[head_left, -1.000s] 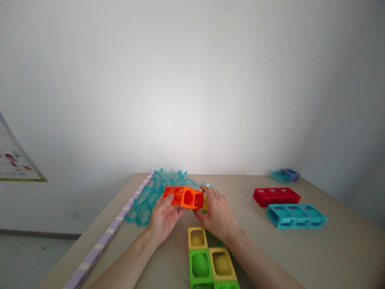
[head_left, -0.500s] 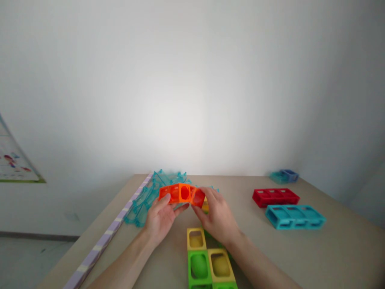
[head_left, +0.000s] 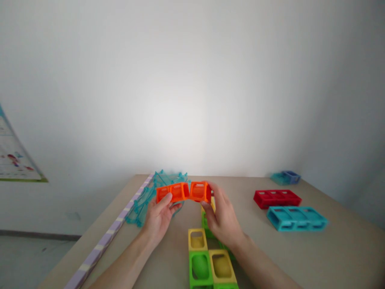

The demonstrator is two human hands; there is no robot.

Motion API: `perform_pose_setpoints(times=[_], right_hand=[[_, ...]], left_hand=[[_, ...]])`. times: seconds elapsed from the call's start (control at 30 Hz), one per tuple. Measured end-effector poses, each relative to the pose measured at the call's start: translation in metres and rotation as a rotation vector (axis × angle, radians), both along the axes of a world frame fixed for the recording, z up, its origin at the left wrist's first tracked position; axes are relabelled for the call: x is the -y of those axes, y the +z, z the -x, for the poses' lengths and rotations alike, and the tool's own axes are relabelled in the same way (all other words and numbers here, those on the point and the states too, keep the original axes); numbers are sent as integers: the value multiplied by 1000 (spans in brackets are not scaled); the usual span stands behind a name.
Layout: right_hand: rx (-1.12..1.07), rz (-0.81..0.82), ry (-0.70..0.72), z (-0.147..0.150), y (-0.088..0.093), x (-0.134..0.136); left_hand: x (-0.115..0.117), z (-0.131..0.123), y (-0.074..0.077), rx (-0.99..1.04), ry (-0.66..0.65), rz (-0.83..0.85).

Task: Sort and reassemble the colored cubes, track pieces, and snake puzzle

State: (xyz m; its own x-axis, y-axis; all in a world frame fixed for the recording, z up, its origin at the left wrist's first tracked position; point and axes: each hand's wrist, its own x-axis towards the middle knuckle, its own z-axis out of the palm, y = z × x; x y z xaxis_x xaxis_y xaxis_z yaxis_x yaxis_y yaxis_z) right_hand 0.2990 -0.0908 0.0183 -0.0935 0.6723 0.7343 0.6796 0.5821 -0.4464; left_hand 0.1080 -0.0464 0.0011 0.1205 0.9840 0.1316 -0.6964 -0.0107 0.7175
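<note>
My left hand [head_left: 158, 218] is closed on an orange hollow block strip [head_left: 178, 192] with open square windows, thumb at the front. My right hand [head_left: 224, 220] pinches the right end of a single orange hollow cube [head_left: 197, 191]. Both orange pieces are raised above the table, side by side. A narrow gap shows between them; whether they touch lower down I cannot tell. Below my hands stand joined yellow blocks [head_left: 222, 265] and green blocks [head_left: 200, 266], partly hidden by my right hand and forearm.
Clear teal connector pieces [head_left: 141, 206] lie at the left, beside a purple striped edge strip [head_left: 105, 237]. At the right lie a red three-cell block [head_left: 277, 198] and a teal one [head_left: 296, 218]. A blue block [head_left: 291, 176] is at the far right, near the wall [head_left: 192, 100].
The orange cube in my right hand has turned to face me and line up with the strip, and a gap has opened between them. My right hand has shifted slightly right.
</note>
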Motion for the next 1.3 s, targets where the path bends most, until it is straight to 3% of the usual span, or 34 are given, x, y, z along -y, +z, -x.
perform_pose_setpoints(times=[0.2, 0.47, 0.6, 0.93, 1.3], right_hand=[[44, 34, 63, 2, 6, 4], [5, 134, -1, 1, 5, 6], [-67, 206, -45, 1, 8, 8], [-57, 236, -71, 4, 9, 7], [-29, 215, 1, 3, 9, 6]], left_hand=[[4, -3, 1, -39, -25, -23], [7, -4, 5, -114, 38, -105], [11, -6, 6, -168, 3, -160], [11, -8, 4, -173, 63, -171], [11, -8, 4, -143, 69, -183]])
